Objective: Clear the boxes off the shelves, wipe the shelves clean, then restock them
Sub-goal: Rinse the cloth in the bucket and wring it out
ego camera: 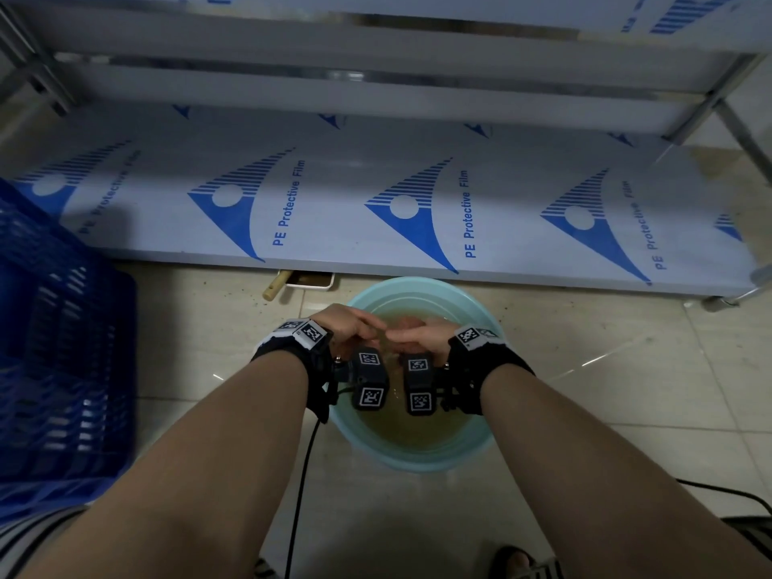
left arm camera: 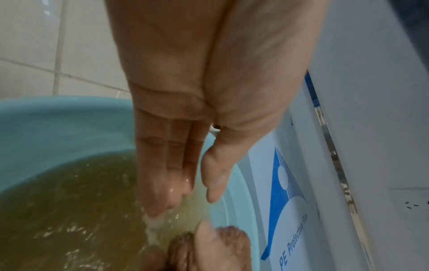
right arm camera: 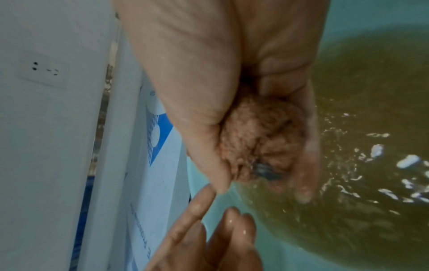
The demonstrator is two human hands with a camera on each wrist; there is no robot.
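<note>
Both hands hang over a pale green basin of murky yellow-brown water on the floor. My right hand grips a wadded brown cloth, squeezed into a ball just above the water. My left hand is wet, its fingers straight and together, and holds nothing; its fingertips nearly meet the right thumb. In the left wrist view the cloth shows at the bottom edge. In the head view the left hand and right hand meet over the basin. The bottom shelf, covered in blue-printed protective film, lies bare just behind.
A blue plastic crate stands at the left. A wooden handle and a white tray poke out from under the shelf. Upper shelf rails cross above. Black cables trail over the tiled floor at the right.
</note>
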